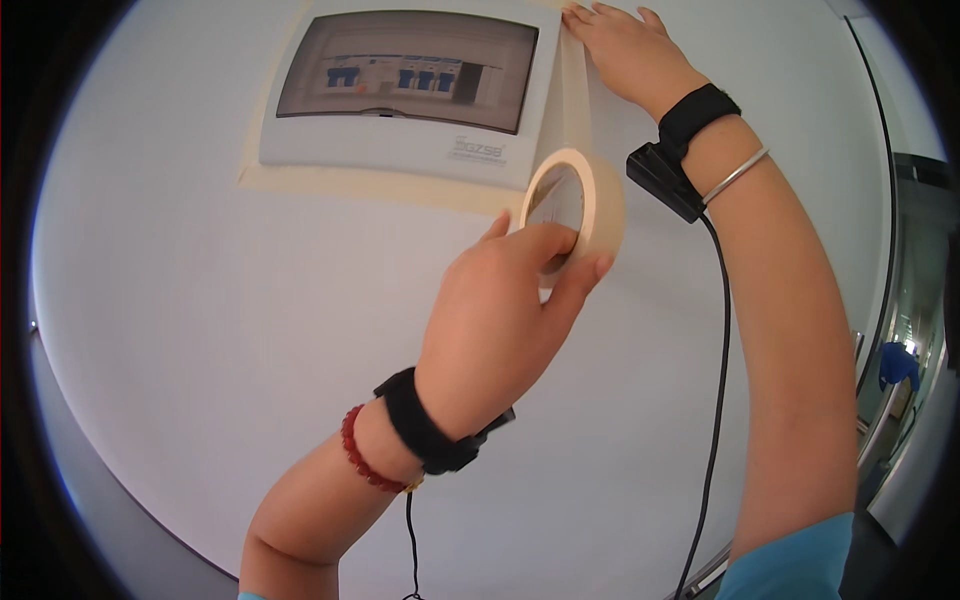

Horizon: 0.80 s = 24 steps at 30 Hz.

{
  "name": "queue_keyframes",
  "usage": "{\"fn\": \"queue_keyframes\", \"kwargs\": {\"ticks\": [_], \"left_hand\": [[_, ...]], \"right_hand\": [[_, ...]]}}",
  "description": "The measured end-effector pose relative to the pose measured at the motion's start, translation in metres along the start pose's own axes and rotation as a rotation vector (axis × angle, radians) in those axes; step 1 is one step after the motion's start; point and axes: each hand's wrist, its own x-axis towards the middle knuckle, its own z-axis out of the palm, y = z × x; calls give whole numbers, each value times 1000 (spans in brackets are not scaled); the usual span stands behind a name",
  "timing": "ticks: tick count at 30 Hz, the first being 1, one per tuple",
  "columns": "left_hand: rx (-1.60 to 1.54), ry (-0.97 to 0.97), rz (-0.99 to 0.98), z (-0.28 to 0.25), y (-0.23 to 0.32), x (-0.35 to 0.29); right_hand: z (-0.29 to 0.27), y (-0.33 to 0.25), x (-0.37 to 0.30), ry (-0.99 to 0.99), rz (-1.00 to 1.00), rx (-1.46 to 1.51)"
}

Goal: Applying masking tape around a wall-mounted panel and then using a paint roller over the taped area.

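A light-blue fabric sleeve is nearest. The left grip is closed round a cream paper masking-tape roll beside the lower right corner of a white plastic breaker panel; the right grip lies spread, fingertips at the top of a flat cream strip. The roll should be light, firm, best held by its ring; the strip, soft, tearable. Grey lettering marks the panel.

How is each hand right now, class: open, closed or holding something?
Left hand: closed, holding the tape roll.
Right hand: open, touching the tape strip near the picture's top edge.
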Motion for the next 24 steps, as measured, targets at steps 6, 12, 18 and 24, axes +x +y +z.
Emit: {"fn": "queue_keyframes", "kwargs": {"ticks": [6,12,18,24], "left_hand": [[-132,-33,-201,8,13,16],[-135,71,-225,4,18,6],[-100,60,-294,-7,14,2],[-192,12,-370,-7,11,-5]], "right_hand": [[-28,-10,-8,-105,-7,45],[-35,-20,-26,-30,-49,72],[-36,-27,-27,-120,-23,77],[-31,-41,-47,-6,45,189]]}}
